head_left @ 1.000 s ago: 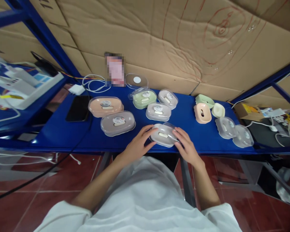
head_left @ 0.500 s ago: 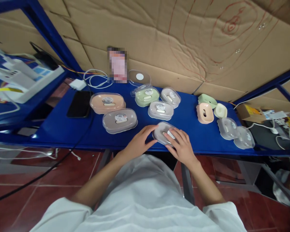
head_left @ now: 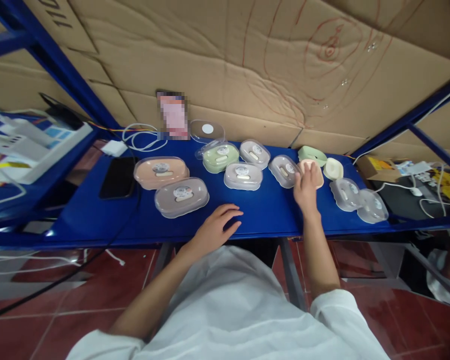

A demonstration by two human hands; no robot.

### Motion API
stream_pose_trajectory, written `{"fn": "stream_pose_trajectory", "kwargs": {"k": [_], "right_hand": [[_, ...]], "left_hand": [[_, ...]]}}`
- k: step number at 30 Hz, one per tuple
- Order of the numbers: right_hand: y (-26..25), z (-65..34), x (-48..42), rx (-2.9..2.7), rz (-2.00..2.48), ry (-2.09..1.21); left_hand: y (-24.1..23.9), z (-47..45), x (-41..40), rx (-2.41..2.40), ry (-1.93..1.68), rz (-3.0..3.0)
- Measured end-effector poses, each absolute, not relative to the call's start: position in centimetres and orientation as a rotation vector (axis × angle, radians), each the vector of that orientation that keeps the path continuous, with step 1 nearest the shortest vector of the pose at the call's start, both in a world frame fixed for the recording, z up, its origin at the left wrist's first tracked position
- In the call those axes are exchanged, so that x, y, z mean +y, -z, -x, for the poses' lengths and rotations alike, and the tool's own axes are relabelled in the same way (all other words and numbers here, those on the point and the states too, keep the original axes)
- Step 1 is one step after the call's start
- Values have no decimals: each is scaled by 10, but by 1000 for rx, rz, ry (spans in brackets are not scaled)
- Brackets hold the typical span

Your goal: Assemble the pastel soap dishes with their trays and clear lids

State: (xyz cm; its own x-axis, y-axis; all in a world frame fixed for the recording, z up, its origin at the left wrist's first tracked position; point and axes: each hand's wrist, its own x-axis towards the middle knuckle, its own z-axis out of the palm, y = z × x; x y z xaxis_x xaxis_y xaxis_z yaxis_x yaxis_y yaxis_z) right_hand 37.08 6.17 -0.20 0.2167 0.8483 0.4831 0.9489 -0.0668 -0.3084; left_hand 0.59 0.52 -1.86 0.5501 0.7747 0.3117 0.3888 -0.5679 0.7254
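In the head view, a person's two bare hands are over a blue bench [head_left: 97, 217] set against a cardboard wall [head_left: 217, 60]. The left hand [head_left: 218, 227] is at the front edge, near its middle, holding nothing; its fingers curve loosely and its thumb stands apart from them. Whether it touches the bench cannot be told. The right hand [head_left: 306, 189] reaches toward the right part of the bench, fingers partly spread and lowered over a peach box [head_left: 319, 178]. Whether they grip the box or only rest there cannot be told.

Just left of that hand sits a grey lidded box [head_left: 282, 170]. Behind the peach box, by the back edge, is a small green box [head_left: 313, 155], with a cream box [head_left: 333, 170] beside it. Two clear-topped containers [head_left: 345, 194] stand toward the front right corner. Nearer the left edge are a large peach lidded box [head_left: 161, 171], a large grey lidded box [head_left: 182, 200] in front of it and a black phone [head_left: 117, 179].
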Motion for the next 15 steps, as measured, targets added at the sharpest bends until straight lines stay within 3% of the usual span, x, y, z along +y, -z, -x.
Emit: {"fn": "stream_pose_trajectory", "kwargs": {"k": [7, 11, 15], "right_hand": [[15, -405, -13, -1587, 2061, 364], [20, -376, -73, -1760, 1822, 222], [18, -333, -97, -1950, 1691, 60]], "left_hand": [[18, -8, 3, 964, -838, -2230], [18, -9, -3, 993, -803, -2264], [5, -5, 9, 964, -1005, -2342]]}}
